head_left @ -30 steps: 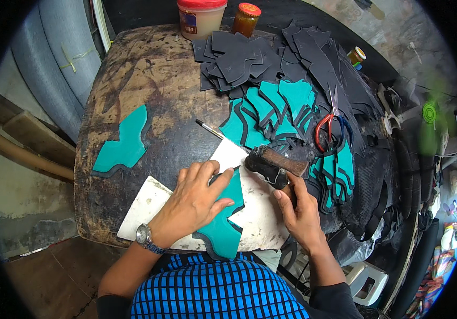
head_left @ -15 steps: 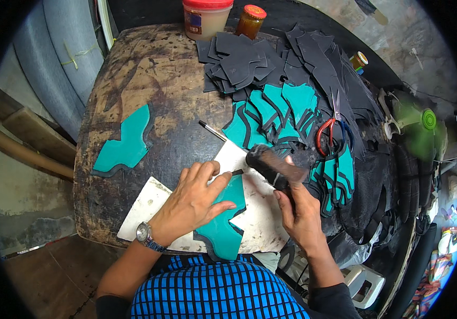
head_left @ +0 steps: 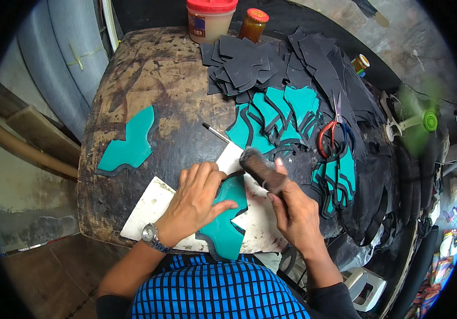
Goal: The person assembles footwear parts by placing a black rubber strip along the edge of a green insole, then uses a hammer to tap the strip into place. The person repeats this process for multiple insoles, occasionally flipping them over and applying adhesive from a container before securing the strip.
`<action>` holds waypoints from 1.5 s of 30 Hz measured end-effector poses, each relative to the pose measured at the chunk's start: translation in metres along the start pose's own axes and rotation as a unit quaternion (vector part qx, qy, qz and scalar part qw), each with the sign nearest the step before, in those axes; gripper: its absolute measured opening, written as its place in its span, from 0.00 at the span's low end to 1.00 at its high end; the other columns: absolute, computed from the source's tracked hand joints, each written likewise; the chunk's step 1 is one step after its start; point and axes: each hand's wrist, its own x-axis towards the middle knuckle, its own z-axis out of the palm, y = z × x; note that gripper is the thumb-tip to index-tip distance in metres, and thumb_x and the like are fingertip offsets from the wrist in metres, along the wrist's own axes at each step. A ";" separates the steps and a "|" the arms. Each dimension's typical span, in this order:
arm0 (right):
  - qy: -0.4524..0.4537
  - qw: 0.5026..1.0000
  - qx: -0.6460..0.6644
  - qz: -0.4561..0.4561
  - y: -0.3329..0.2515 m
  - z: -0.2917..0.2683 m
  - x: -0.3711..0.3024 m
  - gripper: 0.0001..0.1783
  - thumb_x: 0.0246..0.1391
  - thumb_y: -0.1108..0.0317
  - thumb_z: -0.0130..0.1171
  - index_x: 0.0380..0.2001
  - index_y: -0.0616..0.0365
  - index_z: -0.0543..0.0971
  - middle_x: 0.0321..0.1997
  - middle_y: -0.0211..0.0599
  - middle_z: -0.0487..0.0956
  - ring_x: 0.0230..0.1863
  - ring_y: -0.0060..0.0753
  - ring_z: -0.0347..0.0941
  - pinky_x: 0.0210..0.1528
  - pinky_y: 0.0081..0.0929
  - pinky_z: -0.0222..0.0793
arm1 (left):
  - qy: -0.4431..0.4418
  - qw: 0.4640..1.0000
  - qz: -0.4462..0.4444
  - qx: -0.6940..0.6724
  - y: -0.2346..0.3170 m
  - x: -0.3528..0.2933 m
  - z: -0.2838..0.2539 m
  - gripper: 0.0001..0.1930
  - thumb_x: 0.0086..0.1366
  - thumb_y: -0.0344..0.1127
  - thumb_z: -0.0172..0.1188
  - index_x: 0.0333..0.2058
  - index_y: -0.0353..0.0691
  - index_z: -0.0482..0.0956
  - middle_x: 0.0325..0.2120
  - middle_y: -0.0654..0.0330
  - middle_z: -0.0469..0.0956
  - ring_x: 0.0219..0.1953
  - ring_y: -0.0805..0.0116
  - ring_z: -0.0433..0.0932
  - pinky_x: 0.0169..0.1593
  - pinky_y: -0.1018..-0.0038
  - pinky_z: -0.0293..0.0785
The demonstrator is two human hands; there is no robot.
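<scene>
My left hand [head_left: 196, 199] presses flat on a teal cut piece with a dark edge [head_left: 228, 226], which lies on a white board [head_left: 151, 210] at the table's near edge. My right hand [head_left: 295, 215] grips a dark brown brush [head_left: 260, 170], its bristle end tilted down over the upper tip of that teal piece. A wristwatch sits on my left wrist.
Another teal piece [head_left: 130, 143] lies alone at left on the worn dark table [head_left: 149, 80]. Several teal pieces [head_left: 276, 119] and dark grey cut pieces [head_left: 244, 66] are piled at right, with red-handled scissors [head_left: 332, 133], a pen [head_left: 215, 133] and two jars [head_left: 210, 18] at the back.
The brush in my right hand has swung left and down toward the teal piece's top. My left hand stays pressed on it.
</scene>
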 end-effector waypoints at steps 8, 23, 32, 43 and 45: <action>0.024 0.997 -0.035 0.058 0.007 -0.005 -0.011 0.39 0.60 0.70 0.62 0.73 0.44 0.63 0.41 0.44 0.82 0.37 0.48 0.81 0.38 0.39 0.77 | 0.007 0.999 -0.050 0.003 0.002 0.001 0.002 0.33 0.49 0.51 0.77 0.47 0.36 0.74 0.47 0.53 0.70 0.52 0.53 0.68 0.56 0.59 0.61; 0.165 0.969 -0.126 0.134 0.046 -0.016 -0.034 0.34 0.54 0.77 0.64 0.66 0.58 0.71 0.42 0.46 0.71 0.40 0.44 0.71 0.42 0.37 0.71 | 0.222 0.968 0.091 -0.076 0.039 0.003 -0.018 0.13 0.58 0.21 0.64 0.41 0.35 0.74 0.31 0.54 0.79 0.29 0.57 0.79 0.30 0.68 0.74; 0.262 0.942 0.200 0.061 0.016 -0.038 -0.009 0.22 0.66 0.71 0.45 0.60 0.65 0.74 0.43 0.42 0.72 0.37 0.30 0.70 0.35 0.22 0.67 | 0.225 0.825 0.436 0.280 0.067 -0.019 -0.095 0.09 0.62 0.31 0.61 0.41 0.48 0.73 0.40 0.61 0.78 0.35 0.70 0.74 0.34 0.74 0.67; 0.252 0.821 0.509 -0.053 -0.038 -0.023 -0.032 0.25 0.75 0.54 0.38 0.47 0.68 0.73 0.35 0.46 0.76 0.30 0.25 0.71 0.33 0.22 0.67 | 0.117 0.960 0.253 -0.013 0.079 -0.021 -0.089 0.13 0.65 0.30 0.64 0.47 0.37 0.77 0.35 0.53 0.82 0.31 0.66 0.81 0.29 0.72 0.75; 0.289 0.837 0.451 -0.115 -0.037 -0.015 -0.030 0.14 0.72 0.66 0.45 0.46 0.68 0.73 0.39 0.46 0.75 0.33 0.27 0.72 0.34 0.23 0.67 | 0.026 0.983 0.069 -0.165 0.079 -0.016 -0.075 0.16 0.68 0.30 0.62 0.53 0.35 0.77 0.36 0.49 0.83 0.33 0.58 0.83 0.36 0.68 0.78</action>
